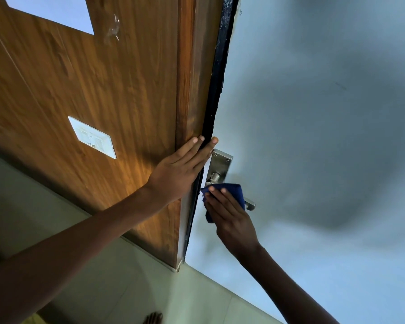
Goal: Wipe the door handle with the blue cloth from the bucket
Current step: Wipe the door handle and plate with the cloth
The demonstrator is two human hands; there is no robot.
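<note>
A pale blue-grey door (313,136) fills the right half of the view, seen from close up and tilted, with a black door edge (216,90) running steeply from top to bottom down the middle. To the left of that edge stands a wood-grain panel (91,90) carrying a white switch plate (92,136), and pale floor tiles (150,288) show along the bottom. The person's left hand (180,169) lies flat with its fingers (197,146) stretched out and close together, holding nothing, spanning the wood panel and the black edge as if to steady the door. Just beside and below it, on the pale door face, is a metal backplate (221,163) with the door handle (249,204) coming out of it; the lever's long axis runs from the pivot near the plate down and to the right, ending at a bare metal tip. The right hand (229,218) is the nearer one to the handle and presses the blue cloth (234,190) over the lever, fingers folded onto the fabric, so most of the lever is covered. Whether the cloth wraps fully round the lever or only lies on top is hard to tell. The uncovered tip lies to the right of the fingertips, so the next stroke probably travels that way along the lever
</note>
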